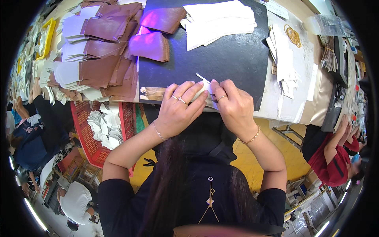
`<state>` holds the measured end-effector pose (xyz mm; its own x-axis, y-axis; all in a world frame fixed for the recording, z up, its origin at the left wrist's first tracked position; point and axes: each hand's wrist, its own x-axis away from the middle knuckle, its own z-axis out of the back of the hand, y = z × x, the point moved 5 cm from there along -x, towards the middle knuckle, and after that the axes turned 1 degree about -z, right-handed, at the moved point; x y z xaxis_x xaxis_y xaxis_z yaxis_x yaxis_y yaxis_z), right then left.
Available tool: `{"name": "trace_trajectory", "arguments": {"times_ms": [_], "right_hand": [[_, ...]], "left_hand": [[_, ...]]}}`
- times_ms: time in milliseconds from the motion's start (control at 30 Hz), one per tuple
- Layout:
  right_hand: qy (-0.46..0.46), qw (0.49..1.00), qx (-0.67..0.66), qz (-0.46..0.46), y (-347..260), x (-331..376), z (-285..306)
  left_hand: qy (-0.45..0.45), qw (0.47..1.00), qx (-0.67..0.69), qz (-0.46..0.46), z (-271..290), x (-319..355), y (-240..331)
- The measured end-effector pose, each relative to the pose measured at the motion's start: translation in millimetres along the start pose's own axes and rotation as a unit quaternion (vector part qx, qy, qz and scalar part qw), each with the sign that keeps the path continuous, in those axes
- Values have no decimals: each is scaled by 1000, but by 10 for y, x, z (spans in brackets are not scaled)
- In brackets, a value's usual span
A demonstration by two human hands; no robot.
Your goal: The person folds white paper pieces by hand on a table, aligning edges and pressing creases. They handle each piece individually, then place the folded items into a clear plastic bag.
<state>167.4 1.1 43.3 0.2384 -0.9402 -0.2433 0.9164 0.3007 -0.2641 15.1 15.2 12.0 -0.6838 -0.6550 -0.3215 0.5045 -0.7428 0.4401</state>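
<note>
My left hand (181, 103) and my right hand (236, 103) meet over the near edge of a black work mat (229, 59). Both are closed on a small white piece (203, 90), whose narrow strip sticks up beyond my fingers. Most of it is hidden by my fingertips, as is a dark edge beside my right thumb. Farther off on the mat lie two small stacks of brown leather pieces (149, 46) and a fanned stack of white pieces (221, 23). To the left are several overlapping bundles of brown pieces joined to white ones (103, 67).
A red plastic basket (87, 138) holding white pieces (106, 126) stands below the table's left side. On the right lie white strips (283, 63), rubber bands (292, 36) and a clear plastic container (324, 26). Other people sit at both sides.
</note>
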Motion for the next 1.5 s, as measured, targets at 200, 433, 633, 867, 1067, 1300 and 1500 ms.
{"name": "trace_trajectory", "arguments": {"times_ms": [200,433,633,867,1067,1300,1500], "right_hand": [[11,1000,2,14,-12,-10,-16],[9,999,8,30,-27,-23,-26],[-27,999,1,22,-31,131,70],[-55,998,14,27,55,445,241],[-57,998,9,25,73,498,209],[-50,997,36,43,89,472,209],[-63,995,50,63,102,457,189]], "left_hand": [[3,1000,1,-5,-1,-2,-15],[-13,999,-36,-17,14,-50,1],[-33,998,-47,-21,41,-82,12],[-40,997,-69,-15,21,-119,23],[-53,993,-104,-28,17,-157,58],[-84,990,-102,-39,13,-144,59],[-99,988,-109,-35,16,-132,102]]}}
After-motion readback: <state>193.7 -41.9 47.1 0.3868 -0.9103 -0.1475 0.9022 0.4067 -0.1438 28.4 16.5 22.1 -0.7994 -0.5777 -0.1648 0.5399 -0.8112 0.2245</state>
